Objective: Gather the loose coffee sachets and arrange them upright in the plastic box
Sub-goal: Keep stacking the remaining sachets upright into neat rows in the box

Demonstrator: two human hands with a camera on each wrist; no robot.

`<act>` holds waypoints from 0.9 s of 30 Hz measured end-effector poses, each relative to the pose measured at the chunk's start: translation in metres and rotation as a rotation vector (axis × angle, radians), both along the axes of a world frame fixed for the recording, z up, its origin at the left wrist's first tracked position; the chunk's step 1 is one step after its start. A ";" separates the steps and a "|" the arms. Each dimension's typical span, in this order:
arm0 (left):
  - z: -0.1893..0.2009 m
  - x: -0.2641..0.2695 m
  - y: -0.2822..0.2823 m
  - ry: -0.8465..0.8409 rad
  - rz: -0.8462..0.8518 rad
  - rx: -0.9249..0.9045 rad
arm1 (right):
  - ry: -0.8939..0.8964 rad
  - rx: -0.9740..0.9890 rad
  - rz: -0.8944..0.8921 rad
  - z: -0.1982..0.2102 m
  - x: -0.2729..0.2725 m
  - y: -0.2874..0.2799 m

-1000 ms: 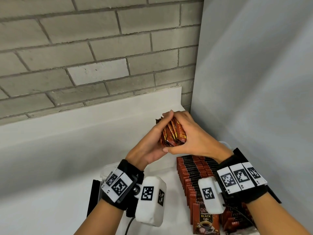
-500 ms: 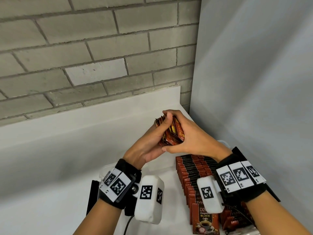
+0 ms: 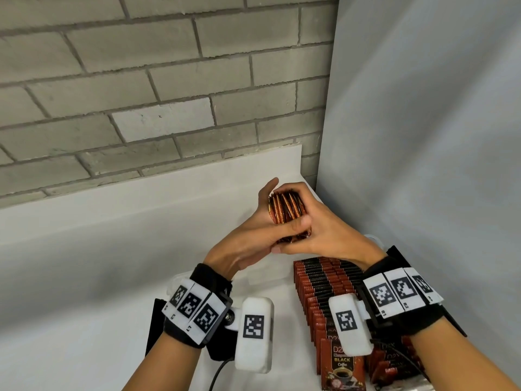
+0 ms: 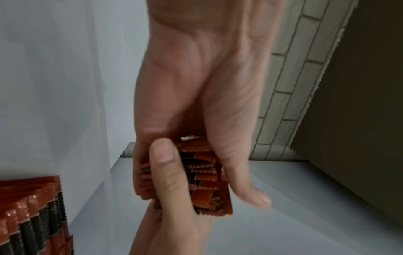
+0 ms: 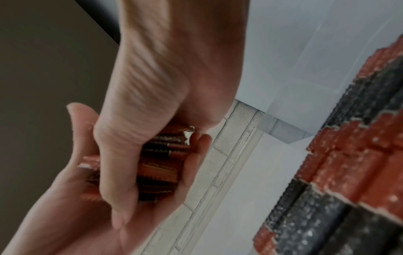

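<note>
Above the white counter, both hands hold one bundle of red coffee sachets (image 3: 286, 213), edges up. My left hand (image 3: 253, 232) lies along the bundle's left side, fingers pointing up; the left wrist view shows the bundle (image 4: 202, 172) between its thumb and fingers. My right hand (image 3: 318, 227) wraps over the top and right, its thumb across the front. The bundle (image 5: 161, 163) also shows in the right wrist view. Below the hands, the plastic box (image 3: 373, 239) holds rows of upright red and black sachets (image 3: 324, 283), partly hidden by my right wrist.
A grey brick wall (image 3: 169, 94) with a white upstand (image 3: 141, 198) closes the back. A grey panel (image 3: 423, 136) stands close on the right beside the box. A black object (image 3: 158, 328) lies on the counter under my left wrist.
The sachets, splayed before, now sit squared in a tighter bundle. My left fingers have straightened beside it and my right thumb has come across its front. The hands stay in about the same place.
</note>
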State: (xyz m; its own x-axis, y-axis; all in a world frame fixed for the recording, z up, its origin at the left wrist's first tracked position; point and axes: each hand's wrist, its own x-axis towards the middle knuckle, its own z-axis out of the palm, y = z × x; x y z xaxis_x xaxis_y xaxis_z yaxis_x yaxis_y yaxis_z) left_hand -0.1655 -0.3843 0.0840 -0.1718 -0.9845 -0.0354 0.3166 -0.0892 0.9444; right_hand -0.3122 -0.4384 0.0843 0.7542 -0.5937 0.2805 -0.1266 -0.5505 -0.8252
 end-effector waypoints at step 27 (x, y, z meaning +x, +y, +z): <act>-0.007 0.007 -0.003 0.351 0.198 0.057 | -0.198 0.375 -0.295 -0.007 -0.001 -0.021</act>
State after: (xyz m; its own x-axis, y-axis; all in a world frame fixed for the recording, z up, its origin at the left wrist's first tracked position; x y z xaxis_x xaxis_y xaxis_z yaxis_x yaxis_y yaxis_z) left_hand -0.1589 -0.3873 0.0773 0.0099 -0.9979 -0.0638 0.6351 -0.0430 0.7712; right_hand -0.3130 -0.4594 0.0776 0.4939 -0.8601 0.1280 -0.0536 -0.1771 -0.9827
